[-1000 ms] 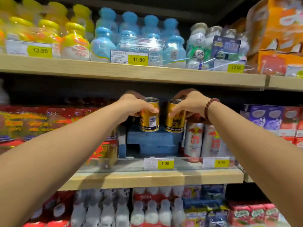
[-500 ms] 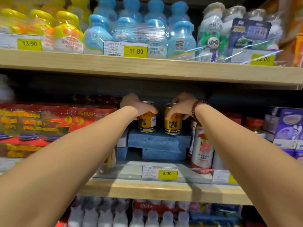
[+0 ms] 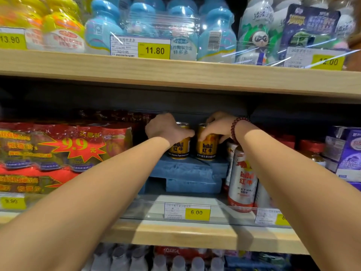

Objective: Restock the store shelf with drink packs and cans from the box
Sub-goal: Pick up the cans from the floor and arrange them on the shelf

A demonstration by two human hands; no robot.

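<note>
Gold metal shows in both of your grips. Your left hand is curled around the upper part of the left gold can, and your right hand holds the right gold can from the top and the side, with the fingers wrapped over its rim. Both cans stand upright, just beside each other with a narrow gap between them, and their bottoms appear to rest on the blue foam blocks, near the front edge of the upper block. The blocks lie stacked on the middle shelf, set back from its front edge, behind the clear rail that carries the 6.00 price tag. A beaded bracelet sits on your right wrist. Just to the right of the blocks stands a tall white can, upright and close to the front edge of the shelf; your right forearm passes over its top. Toward the left end of the same shelf lie the red wrapped packs with a 9.9 sticker. On the upper shelf stand the blue bottles in clear wrap. At the right edge of the view there are purple cartons — I cannot tell what is inside them.
</note>
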